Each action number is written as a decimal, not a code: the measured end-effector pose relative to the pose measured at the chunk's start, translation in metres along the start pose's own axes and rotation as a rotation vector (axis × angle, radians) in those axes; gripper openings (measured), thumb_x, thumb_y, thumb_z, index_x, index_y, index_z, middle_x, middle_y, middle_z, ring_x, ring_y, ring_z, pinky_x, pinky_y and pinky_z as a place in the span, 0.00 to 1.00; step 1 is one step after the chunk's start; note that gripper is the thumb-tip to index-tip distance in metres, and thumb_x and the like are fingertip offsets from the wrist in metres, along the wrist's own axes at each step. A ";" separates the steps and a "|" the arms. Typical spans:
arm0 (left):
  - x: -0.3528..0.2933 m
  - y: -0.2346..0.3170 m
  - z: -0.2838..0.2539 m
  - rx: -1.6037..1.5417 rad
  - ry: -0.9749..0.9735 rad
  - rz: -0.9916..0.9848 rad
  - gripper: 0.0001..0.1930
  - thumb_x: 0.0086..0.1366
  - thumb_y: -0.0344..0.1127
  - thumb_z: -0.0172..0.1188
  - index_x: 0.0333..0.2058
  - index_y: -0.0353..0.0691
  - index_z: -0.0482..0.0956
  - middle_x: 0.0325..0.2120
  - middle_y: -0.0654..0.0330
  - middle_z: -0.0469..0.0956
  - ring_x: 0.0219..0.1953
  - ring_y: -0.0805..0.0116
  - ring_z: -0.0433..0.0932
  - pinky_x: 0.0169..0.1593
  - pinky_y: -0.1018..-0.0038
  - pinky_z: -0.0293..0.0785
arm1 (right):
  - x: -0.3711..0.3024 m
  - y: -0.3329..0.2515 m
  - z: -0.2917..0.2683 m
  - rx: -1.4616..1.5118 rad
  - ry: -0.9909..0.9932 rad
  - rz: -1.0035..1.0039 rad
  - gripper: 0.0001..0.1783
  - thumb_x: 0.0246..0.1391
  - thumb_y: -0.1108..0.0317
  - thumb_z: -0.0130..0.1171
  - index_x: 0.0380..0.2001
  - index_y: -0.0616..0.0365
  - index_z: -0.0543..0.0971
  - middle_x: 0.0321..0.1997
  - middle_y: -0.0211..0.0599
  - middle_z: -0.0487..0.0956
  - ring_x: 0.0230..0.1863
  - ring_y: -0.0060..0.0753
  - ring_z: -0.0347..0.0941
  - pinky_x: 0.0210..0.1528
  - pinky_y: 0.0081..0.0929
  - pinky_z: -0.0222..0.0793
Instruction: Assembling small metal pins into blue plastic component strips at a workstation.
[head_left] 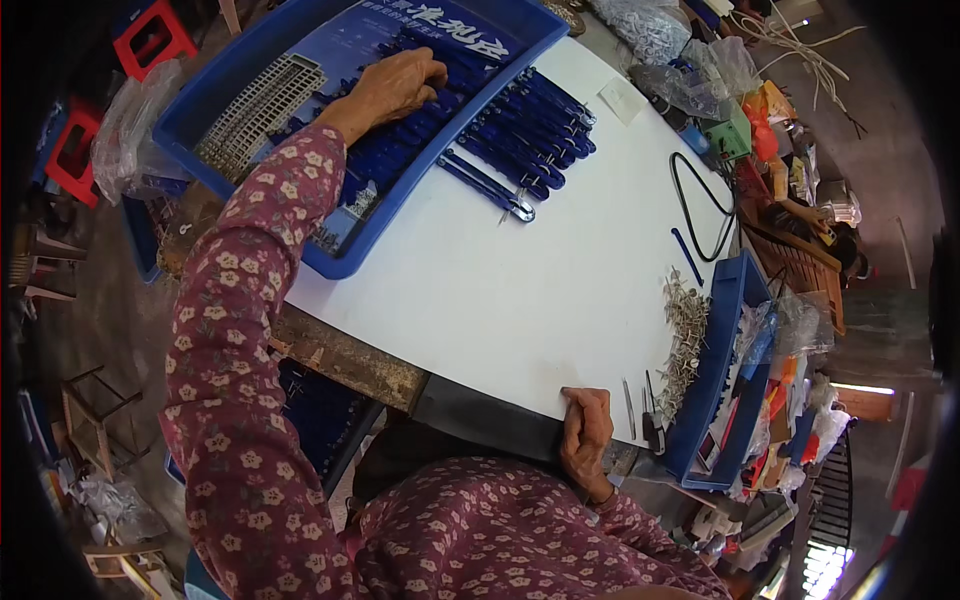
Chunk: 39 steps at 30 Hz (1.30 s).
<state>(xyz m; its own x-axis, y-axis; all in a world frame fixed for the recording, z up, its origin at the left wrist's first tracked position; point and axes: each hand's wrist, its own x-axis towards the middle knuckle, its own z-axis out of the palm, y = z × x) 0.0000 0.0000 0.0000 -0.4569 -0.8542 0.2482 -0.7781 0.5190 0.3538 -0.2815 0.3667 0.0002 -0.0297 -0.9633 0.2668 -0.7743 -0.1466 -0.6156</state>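
My left hand (395, 88) reaches into a large blue tray (352, 258), fingers curled down over dark blue slim strips (405, 135). What its fingertips pinch, if anything, is hidden beneath the hand. More dark blue strips with metal ends (525, 130) lie in a row on the white tabletop (530, 300), close along the tray's right side. At the table's near edge rests my right hand (588, 440), its fingers folded together and nothing visible in them. Beside it lie thin metal tools (650, 410) and a heap of small metal pins (685, 325).
A blue bin (715, 370) stands at the table's right edge. Near it lie a black loop (700, 205) and a single blue strip (687, 257). Red stools (155, 40) are on the floor at left. Bags and boxes crowd the right side, where another person (830, 235) is partly visible.
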 end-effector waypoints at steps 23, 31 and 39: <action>0.001 -0.007 0.009 0.042 0.152 0.083 0.15 0.58 0.34 0.53 0.45 0.45 0.68 0.34 0.53 0.77 0.35 0.56 0.76 0.41 0.64 0.71 | 0.003 0.000 0.000 -0.013 0.016 -0.019 0.17 0.38 0.85 0.45 0.36 0.64 0.74 0.29 0.42 0.69 0.24 0.33 0.66 0.25 0.22 0.61; 0.009 -0.005 0.011 0.074 0.147 0.090 0.15 0.58 0.33 0.54 0.46 0.47 0.69 0.31 0.55 0.78 0.31 0.57 0.77 0.37 0.65 0.73 | 0.001 0.004 0.000 -0.028 0.010 -0.013 0.15 0.40 0.81 0.48 0.36 0.64 0.74 0.29 0.41 0.69 0.24 0.33 0.66 0.25 0.22 0.61; 0.009 -0.008 0.017 0.115 0.196 0.164 0.15 0.58 0.32 0.53 0.45 0.47 0.69 0.32 0.56 0.78 0.33 0.58 0.77 0.37 0.66 0.74 | 0.001 0.004 0.000 -0.027 0.013 -0.028 0.15 0.40 0.81 0.47 0.36 0.64 0.73 0.29 0.42 0.69 0.24 0.34 0.66 0.25 0.23 0.62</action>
<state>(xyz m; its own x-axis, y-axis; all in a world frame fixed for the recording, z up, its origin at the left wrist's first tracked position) -0.0049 -0.0124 -0.0157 -0.4972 -0.7308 0.4677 -0.7495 0.6333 0.1929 -0.2839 0.3649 -0.0020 -0.0153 -0.9559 0.2934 -0.7916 -0.1677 -0.5876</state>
